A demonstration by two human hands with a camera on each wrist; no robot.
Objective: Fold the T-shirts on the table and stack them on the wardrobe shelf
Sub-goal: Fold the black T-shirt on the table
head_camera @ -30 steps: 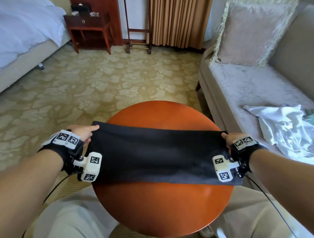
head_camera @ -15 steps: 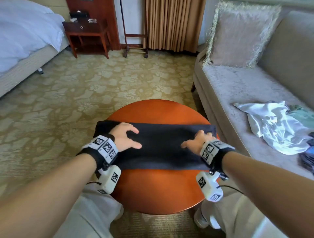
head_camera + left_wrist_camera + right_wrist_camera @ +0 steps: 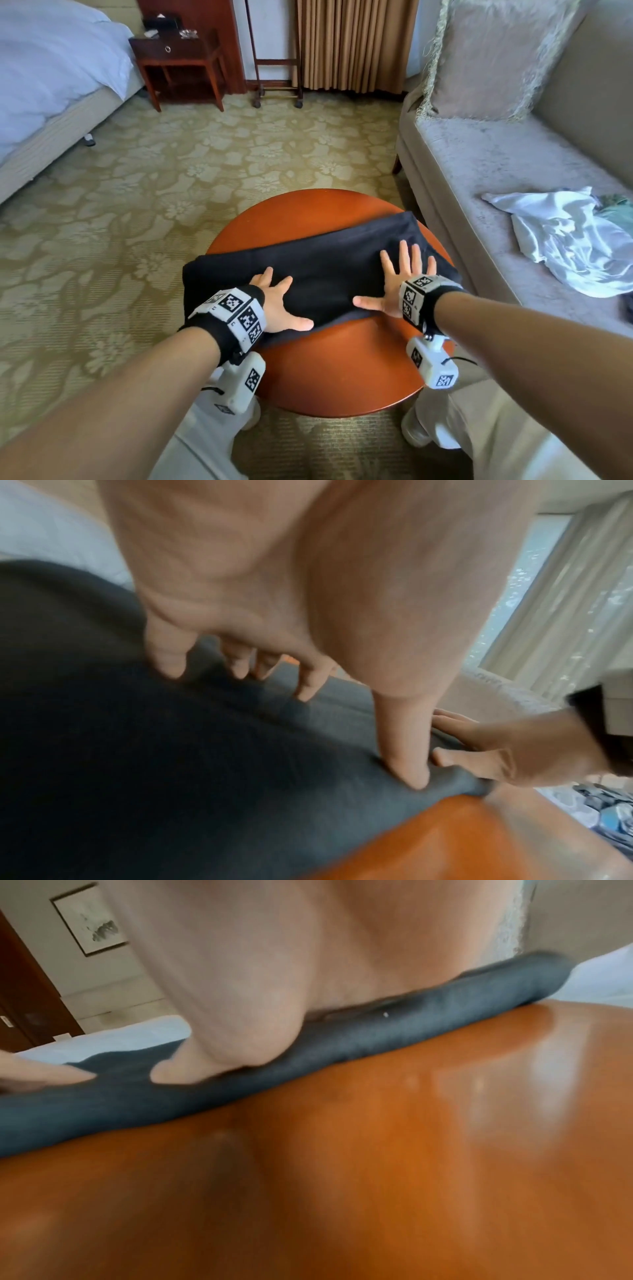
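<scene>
Both hands lie flat, fingers straight and spread, palms down on the folded black T-shirt (image 3: 325,270), holding nothing: the left hand (image 3: 279,303) presses the shirt's near-left part with its thumb pointing right along the near edge, and the right hand (image 3: 399,281) presses the right part, its thumb pointing left toward the other. In the left wrist view the fingertips (image 3: 411,775) dent the dark cloth, with the right hand (image 3: 507,753) just beside them; in the right wrist view the heel of the right hand (image 3: 246,1031) bears on the shirt's thick near fold. The shirt lies as a long band slanting across the round reddish wooden table (image 3: 342,370), its left end hanging past the rim. No writing or brand can be read; the wrist bands (image 3: 236,313) carry only black-and-white square markers. Half a second ago the fingers were loosely bent on a level band; now they are splayed flat and the band's right end angles farther away. On the beige sofa (image 3: 479,164) to the right lies a crumpled white garment (image 3: 565,240).
</scene>
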